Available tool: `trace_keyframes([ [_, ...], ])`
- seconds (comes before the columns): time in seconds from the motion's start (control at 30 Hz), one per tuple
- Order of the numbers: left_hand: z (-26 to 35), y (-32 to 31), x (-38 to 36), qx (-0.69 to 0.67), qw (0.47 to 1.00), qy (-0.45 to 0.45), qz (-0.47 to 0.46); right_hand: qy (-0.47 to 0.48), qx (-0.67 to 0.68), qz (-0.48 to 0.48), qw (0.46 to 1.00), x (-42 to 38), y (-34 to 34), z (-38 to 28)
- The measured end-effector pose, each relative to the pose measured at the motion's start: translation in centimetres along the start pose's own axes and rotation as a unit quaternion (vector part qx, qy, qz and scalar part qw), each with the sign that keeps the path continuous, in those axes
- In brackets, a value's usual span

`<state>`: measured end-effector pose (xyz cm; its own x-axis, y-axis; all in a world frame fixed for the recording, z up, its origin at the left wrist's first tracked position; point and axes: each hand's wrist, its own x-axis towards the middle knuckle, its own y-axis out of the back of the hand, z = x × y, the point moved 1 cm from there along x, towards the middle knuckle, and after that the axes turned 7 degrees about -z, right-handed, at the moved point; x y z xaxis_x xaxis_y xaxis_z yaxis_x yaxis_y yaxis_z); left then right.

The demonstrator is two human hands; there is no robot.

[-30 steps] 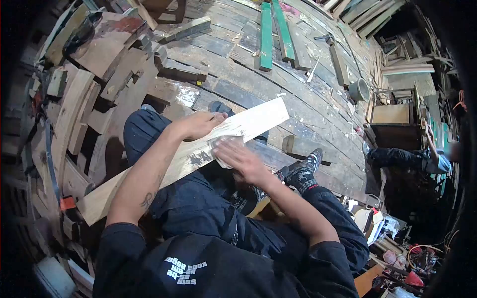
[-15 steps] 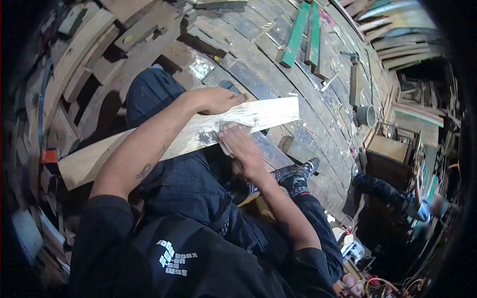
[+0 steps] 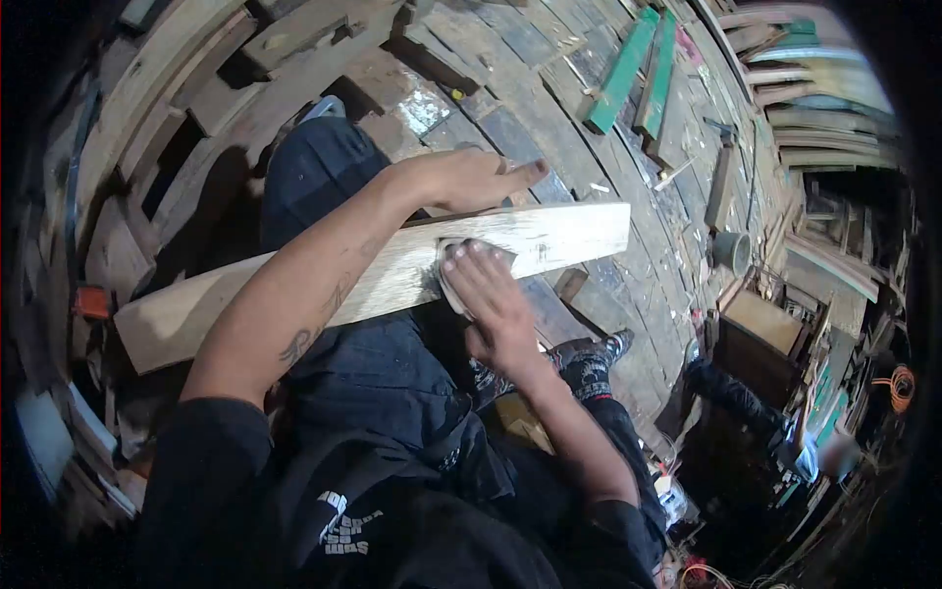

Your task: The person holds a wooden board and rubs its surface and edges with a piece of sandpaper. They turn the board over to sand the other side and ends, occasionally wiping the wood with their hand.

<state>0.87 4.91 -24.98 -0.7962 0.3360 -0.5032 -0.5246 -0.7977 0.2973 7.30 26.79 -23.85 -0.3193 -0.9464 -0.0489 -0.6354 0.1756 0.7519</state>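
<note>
A long pale wooden plank [image 3: 579, 232] lies slantwise across my lap, with grey, rough-looking grain along its middle. My left hand [image 3: 471, 183] is at the plank's far edge, thumb stretched to the right and the other fingers mostly hidden around the edge. Flat on the upper face, my right hand [image 3: 494, 293] presses a folded piece of sandpaper [image 3: 452, 293], of which only pale and grey edges show under the fingers. My left forearm crosses over the plank's left part.
Two green slats [image 3: 624, 74] lie on the plank floor ahead, near a hammer [image 3: 721, 128] and a round container [image 3: 730, 253]. Stacked timber [image 3: 147, 98] stands at the left. Another person [image 3: 800, 452] sits at the far right.
My right hand with the sandpaper has slid a little left along the plank. My left hand's thumb is now stretched further out. The whole view has shifted slightly.
</note>
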Motion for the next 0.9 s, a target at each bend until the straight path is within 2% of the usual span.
trace_keyframes([
  [0.07, 0.9, -0.1, -0.5, -0.021, 0.997, -0.03, -0.061, -0.036, -0.081, -0.065, 0.994, 0.1, 3.6, 0.5],
  [0.1, 0.7, -0.5, -0.5, -0.031, 0.992, -0.062, -0.107, -0.032, -0.064, -0.084, 0.994, 0.1, 5.0, 0.7],
  [0.13, -0.7, -1.2, 0.3, 0.022, 0.984, -0.118, -0.131, -0.035, -0.044, -0.099, 0.993, -0.5, 6.3, 1.2],
  [0.2, -0.4, -1.8, -0.4, 0.064, 0.989, -0.059, -0.124, -0.009, -0.05, -0.137, 0.989, -2.5, 8.6, 2.6],
  [0.23, -1.6, -1.4, -0.8, 0.061, 0.992, -0.07, -0.09, -0.095, -0.035, -0.19, 0.977, -3.7, 10.8, 1.9],
  [0.27, -1.0, -2.1, 0.3, 0.066, 0.988, -0.095, -0.098, -0.169, -0.016, -0.206, 0.964, -5.3, 16.9, -0.2],
  [0.3, -0.1, -1.6, -0.4, 0.07, 0.989, -0.071, -0.106, -0.276, 0.011, -0.184, 0.943, -6.1, 20.6, -3.0],
  [0.33, 0.6, -1.7, -0.9, 0.072, 0.99, -0.043, -0.111, -0.279, -0.139, -0.107, 0.944, -8.4, 23.5, -4.5],
  [0.37, -0.5, -1.5, -0.7, 0.065, 0.99, -0.043, -0.12, -0.411, -0.161, -0.028, 0.897, -11.4, 26.9, -7.9],
  [0.4, -1.3, -1.2, -0.6, 0.058, 0.99, -0.045, -0.123, -0.439, -0.155, -0.017, 0.885, -14.6, 26.8, -9.6],
  [0.43, -0.8, -1.4, -0.8, 0.045, 0.993, -0.016, -0.11, -0.482, -0.087, 0.061, 0.869, -17.9, 26.4, -11.3],
  [0.47, -0.4, -1.3, -1.2, 0.035, 0.995, 0.012, -0.097, -0.518, -0.022, 0.144, 0.843, -21.2, 25.2, -13.1],
  [0.53, -1.6, -1.2, -0.8, 0.086, 0.991, -0.05, -0.09, -0.555, 0.098, 0.317, 0.763, -28.2, 19.9, -16.1],
  [0.6, -3.4, -0.3, 0.0, 0.067, 0.988, -0.088, -0.106, -0.548, 0.21, 0.477, 0.654, -32.3, 13.2, -18.1],
  [0.63, -4.2, -0.1, 0.3, 0.064, 0.993, -0.04, -0.096, -0.639, 0.261, 0.496, 0.527, -33.2, 7.8, -19.1],
  [0.67, -5.2, 0.3, 0.5, 0.06, 0.995, 0.009, -0.078, -0.567, 0.426, 0.534, 0.461, -33.1, 2.6, -19.9],
  [0.7, -7.0, 1.9, 1.2, 0.068, 0.991, 0.012, -0.112, -0.61, 0.452, 0.481, 0.439, -34.0, -3.6, -20.8],
  [0.73, -9.1, 3.6, 1.5, 0.076, 0.986, 0.018, -0.146, -0.608, 0.521, 0.448, 0.398, -33.5, -8.1, -22.0],
  [0.77, -10.9, 3.7, 0.9, -0.158, 0.975, 0.093, -0.126, -0.617, 0.549, 0.44, 0.351, -32.2, -11.5, -22.9],
  [0.8, -16.3, 5.2, 1.1, -0.302, 0.948, 0.073, -0.074, -0.625, 0.577, 0.43, 0.302, -30.5, -14.6, -23.5],
  [0.83, -14.8, 4.7, 0.2, -0.37, 0.92, 0.128, -0.03, -0.621, 0.587, 0.419, 0.307, -29.9, -17.9, -24.0],
  [0.87, -9.0, 1.5, -2.5, -0.437, 0.882, 0.177, 0.017, -0.617, 0.594, 0.409, 0.316, -29.3, -19.6, -24.0],
  [0.9, -8.6, 1.6, -2.5, -0.432, 0.885, 0.177, 0.013, -0.545, 0.654, 0.469, 0.236, -28.6, -21.2, -24.2],
])
